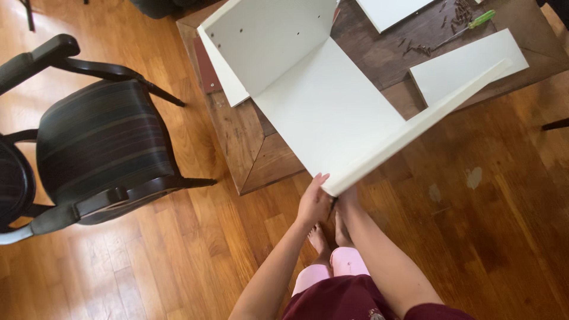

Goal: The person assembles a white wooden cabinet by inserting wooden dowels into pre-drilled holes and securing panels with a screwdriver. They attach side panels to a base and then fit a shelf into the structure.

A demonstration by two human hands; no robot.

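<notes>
A partly built white cabinet of joined panels rests on a dark wooden table, its near corner jutting past the table's front edge. My left hand grips that near corner from below, fingers curled onto the panel edge. My right hand is hidden under the same corner; only its forearm shows rising to the panel. A long white side panel runs from that corner toward the upper right.
A dark upholstered armchair stands on the wooden floor at left. On the table lie loose white boards, a green-handled screwdriver and several dark screws. My bare feet stand below the corner.
</notes>
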